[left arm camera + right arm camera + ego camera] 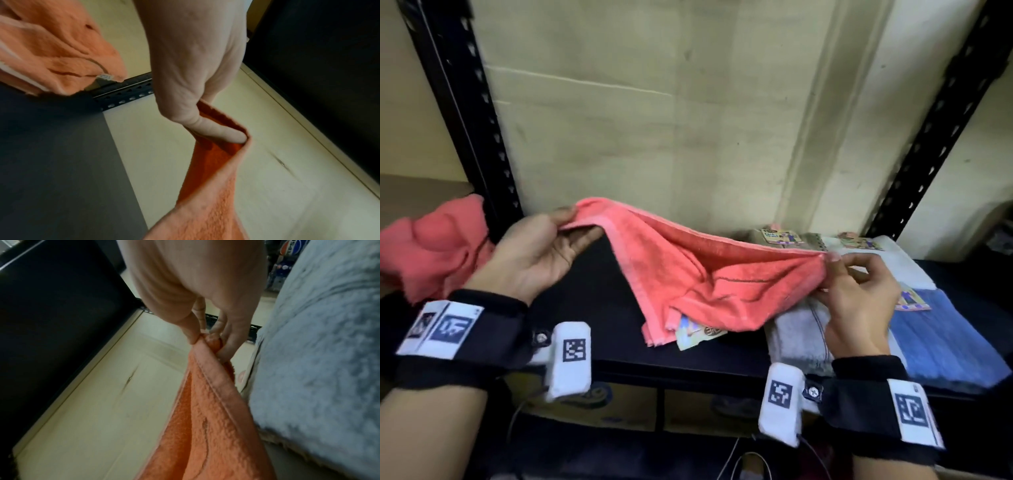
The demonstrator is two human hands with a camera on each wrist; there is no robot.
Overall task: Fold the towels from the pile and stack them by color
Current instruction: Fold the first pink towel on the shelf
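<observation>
Left hand (541, 253) raised palm-up above the black shelf surface (599, 281), thumb and fingers pinching one top corner of a coral-pink terry towel (709, 270); in the left wrist view, fingers (213, 129) tucked inside a fold of the hem, cloth wrapped round them. Right hand (859, 301) lifted at about the same height, thumb and forefinger nipping the opposite top corner, remaining fingers loosely curled behind; in the right wrist view, fingertips (193, 337) bunching the stitched edge. Towel stretched between both hands, sagging in the middle, lower edge trailing onto the shelf with a printed paper label (698, 334) peeking out beneath. Held apart like this probably to open the cloth flat and find its edges ahead of the first fold. Just below the right hand, a folded pale grey towel (798, 339) and, touching it on the far side, a folded blue towel (941, 342), each a separate colour stack. Behind the left hand, a crumpled heap of coral-pink cloth (431, 246), likely the unfolded pile. Beyond, slotted black metal uprights (465, 113) of the rack against a cream wall (654, 120). Folding of this towel seemingly not yet begun.
</observation>
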